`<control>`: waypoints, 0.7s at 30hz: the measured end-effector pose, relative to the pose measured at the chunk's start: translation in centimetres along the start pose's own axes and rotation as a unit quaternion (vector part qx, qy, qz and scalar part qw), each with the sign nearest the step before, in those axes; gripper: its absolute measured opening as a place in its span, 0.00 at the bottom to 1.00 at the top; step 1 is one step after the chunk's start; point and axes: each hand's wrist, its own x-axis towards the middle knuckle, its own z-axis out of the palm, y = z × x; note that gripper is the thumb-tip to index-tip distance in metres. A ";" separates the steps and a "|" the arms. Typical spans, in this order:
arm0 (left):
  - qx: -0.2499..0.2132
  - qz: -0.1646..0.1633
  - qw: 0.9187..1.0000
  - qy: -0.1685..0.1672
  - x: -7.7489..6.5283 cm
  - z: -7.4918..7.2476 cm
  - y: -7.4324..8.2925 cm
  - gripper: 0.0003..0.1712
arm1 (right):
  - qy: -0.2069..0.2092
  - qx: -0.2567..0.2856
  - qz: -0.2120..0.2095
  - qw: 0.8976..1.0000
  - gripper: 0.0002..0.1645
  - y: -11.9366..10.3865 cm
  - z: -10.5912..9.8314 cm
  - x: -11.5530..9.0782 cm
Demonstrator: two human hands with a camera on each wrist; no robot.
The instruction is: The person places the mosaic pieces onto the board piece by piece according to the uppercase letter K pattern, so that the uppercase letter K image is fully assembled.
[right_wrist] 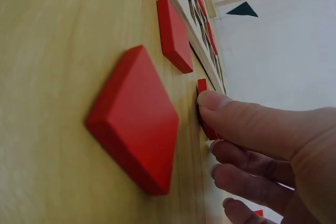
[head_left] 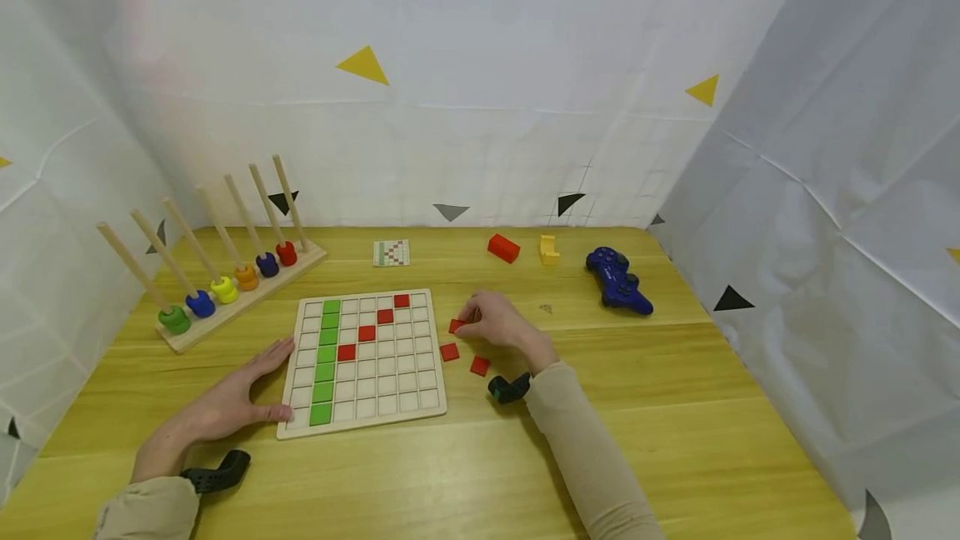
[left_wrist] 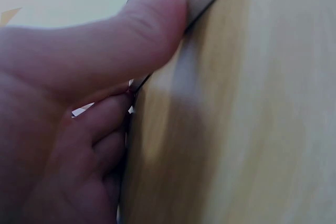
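Observation:
A wooden grid board (head_left: pixel 412 417) lies flat on the table. It bears a column of green tiles (head_left: pixel 324 372) and a rising diagonal of red tiles (head_left: pixel 367 333). Beside its left edge my left hand (head_left: pixel 217 407) is spread, thumb and fingertips touching the rim. Right of the board, my right hand (head_left: pixel 498 322) pinches a small red square tile (head_left: pixel 456 327) by thumb and fingers, close to the tabletop. Two more loose red tiles lie near it, one by the board's edge (head_left: pixel 449 352) and one nearer me (right_wrist: pixel 136 121).
A wooden peg stand with coloured beads (head_left: pixel 243 294) stands at the left. Towards the back lie a small pattern card (head_left: pixel 392 253), a red block (head_left: pixel 503 248) and a yellow block (head_left: pixel 549 250). A blue game controller (head_left: pixel 618 280) is at the right.

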 end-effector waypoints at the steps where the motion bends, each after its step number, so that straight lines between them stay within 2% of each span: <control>1: 0.001 0.001 1.000 0.001 0.0 0.0 0.0 0.61 | 0.000 -0.001 0.002 1.000 0.13 0.0 0.0 0.0; 5: -0.001 0.003 1.000 0.001 -0.1 0.0 -0.2 0.61 | 0.008 -0.001 -0.007 1.000 0.13 -0.9 -0.2 -0.1; 9: 0.000 0.002 1.000 0.002 -0.3 0.0 -0.4 0.62 | 0.013 -0.012 -0.057 0.998 0.13 -3.6 -0.5 -0.2; 11: 0.002 0.003 1.000 0.003 -0.3 -0.1 -0.4 0.62 | 0.008 -0.021 -0.082 0.996 0.13 -5.2 -0.5 -0.2; 15: 0.006 0.004 1.000 0.004 -0.3 -0.1 -0.3 0.62 | -0.018 -0.037 -0.104 0.994 0.13 -7.8 -0.2 0.0; 21: 0.011 0.002 1.000 0.001 0.0 0.1 -0.2 0.61 | -0.040 -0.055 -0.131 0.989 0.15 -9.9 1.3 0.9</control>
